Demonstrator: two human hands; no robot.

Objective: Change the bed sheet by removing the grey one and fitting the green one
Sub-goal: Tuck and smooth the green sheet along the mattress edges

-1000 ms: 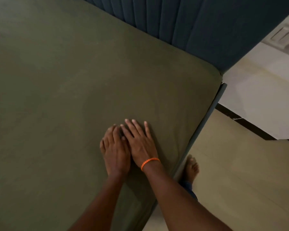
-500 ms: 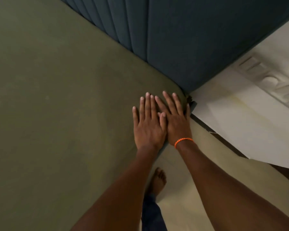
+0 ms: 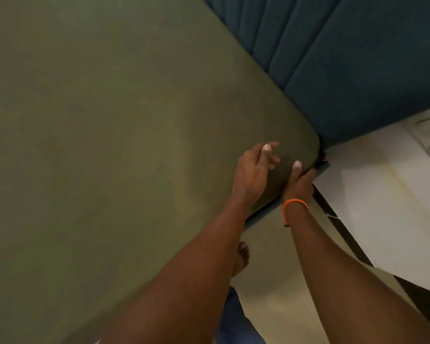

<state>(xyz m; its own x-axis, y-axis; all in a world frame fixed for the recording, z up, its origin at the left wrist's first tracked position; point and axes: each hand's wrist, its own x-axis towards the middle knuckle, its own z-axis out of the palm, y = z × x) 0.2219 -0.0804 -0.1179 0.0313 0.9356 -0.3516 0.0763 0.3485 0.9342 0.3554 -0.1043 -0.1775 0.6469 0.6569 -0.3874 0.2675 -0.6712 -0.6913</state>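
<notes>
No readable text or labels anywhere.

A dark teal padded headboard (image 3: 345, 60) with vertical channels fills the upper right under dim, warm light. Beside it stands a white wall (image 3: 372, 194) with a dark skirting (image 3: 343, 234) along its base, above a pale beige floor (image 3: 278, 281).
</notes>
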